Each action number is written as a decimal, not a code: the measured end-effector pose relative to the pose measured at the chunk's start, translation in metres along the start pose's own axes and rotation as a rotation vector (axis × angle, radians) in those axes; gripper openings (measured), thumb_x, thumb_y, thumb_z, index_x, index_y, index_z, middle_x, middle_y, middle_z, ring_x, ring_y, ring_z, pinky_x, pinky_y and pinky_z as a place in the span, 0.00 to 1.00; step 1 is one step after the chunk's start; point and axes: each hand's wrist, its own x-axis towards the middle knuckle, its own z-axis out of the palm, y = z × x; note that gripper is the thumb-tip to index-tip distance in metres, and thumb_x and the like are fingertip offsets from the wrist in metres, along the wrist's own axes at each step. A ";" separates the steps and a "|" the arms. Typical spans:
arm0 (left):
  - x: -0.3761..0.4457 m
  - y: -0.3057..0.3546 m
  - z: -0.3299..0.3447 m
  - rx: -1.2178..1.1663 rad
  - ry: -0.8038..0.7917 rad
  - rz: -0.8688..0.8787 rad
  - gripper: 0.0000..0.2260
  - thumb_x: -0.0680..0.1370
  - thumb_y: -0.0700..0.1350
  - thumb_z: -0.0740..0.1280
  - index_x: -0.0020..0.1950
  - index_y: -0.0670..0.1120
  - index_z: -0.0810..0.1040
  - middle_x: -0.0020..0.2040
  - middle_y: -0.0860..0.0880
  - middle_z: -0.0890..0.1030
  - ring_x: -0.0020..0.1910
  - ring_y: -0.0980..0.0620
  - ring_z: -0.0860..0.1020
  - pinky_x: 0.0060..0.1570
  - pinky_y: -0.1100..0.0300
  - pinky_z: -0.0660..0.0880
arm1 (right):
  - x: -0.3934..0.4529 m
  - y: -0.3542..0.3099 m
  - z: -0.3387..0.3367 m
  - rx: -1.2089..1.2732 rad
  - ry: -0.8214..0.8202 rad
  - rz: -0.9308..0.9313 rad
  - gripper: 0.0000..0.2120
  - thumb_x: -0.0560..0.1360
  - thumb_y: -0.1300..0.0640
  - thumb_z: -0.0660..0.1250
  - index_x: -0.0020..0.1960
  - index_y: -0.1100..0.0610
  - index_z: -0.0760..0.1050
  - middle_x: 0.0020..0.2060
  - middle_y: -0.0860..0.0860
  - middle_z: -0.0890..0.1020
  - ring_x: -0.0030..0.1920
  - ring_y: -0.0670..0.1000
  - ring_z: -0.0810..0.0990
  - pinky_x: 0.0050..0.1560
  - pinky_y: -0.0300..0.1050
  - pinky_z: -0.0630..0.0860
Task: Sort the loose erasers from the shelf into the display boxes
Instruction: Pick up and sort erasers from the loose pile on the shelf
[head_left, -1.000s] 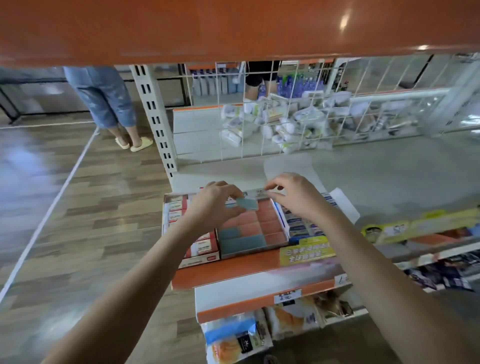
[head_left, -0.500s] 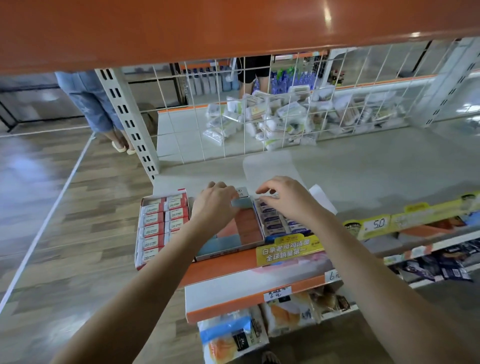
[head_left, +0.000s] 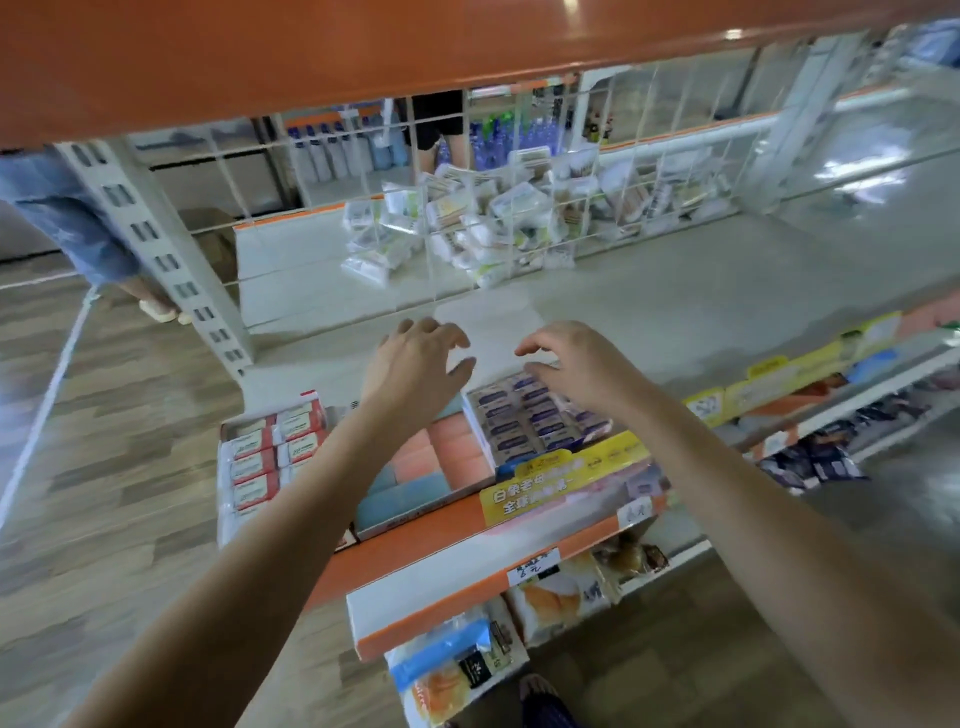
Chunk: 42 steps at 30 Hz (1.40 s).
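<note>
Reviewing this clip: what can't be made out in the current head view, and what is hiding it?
- Middle display box: its back rows are covered by the left hand and forearm.
- Right box of blue-labelled erasers: its far right corner sits under the right hand.
- Label print on the red-and-white erasers: too blurred to read.
- Whether any loose erasers remain on the shelf: none identifiable; motion blur.

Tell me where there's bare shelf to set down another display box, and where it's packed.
Bare shelf runs behind the hands and off to the right, bordered by the wire grid at the back and the yellow price strip in front. Crowded: the front left edge, where the red-label box, the pink and blue box and the purple-label box stand side by side.
</note>
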 end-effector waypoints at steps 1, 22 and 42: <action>0.011 0.011 0.001 0.004 0.001 0.048 0.14 0.78 0.52 0.62 0.62 0.50 0.74 0.59 0.48 0.76 0.61 0.46 0.70 0.58 0.52 0.68 | -0.002 0.011 -0.005 -0.028 0.007 0.030 0.13 0.77 0.57 0.65 0.60 0.56 0.76 0.57 0.52 0.78 0.60 0.51 0.73 0.58 0.44 0.69; 0.228 0.412 0.182 0.143 -0.288 0.488 0.20 0.78 0.56 0.61 0.67 0.49 0.70 0.64 0.44 0.72 0.64 0.43 0.69 0.59 0.50 0.69 | -0.096 0.379 -0.191 -0.208 0.089 0.539 0.22 0.77 0.55 0.63 0.69 0.59 0.66 0.67 0.58 0.70 0.68 0.57 0.66 0.68 0.47 0.61; 0.487 0.495 0.282 0.003 -0.218 0.145 0.21 0.76 0.48 0.66 0.68 0.45 0.69 0.64 0.41 0.73 0.62 0.41 0.72 0.61 0.50 0.70 | 0.039 0.643 -0.283 -0.054 0.074 0.513 0.22 0.75 0.56 0.65 0.68 0.58 0.68 0.64 0.58 0.74 0.64 0.57 0.72 0.62 0.48 0.69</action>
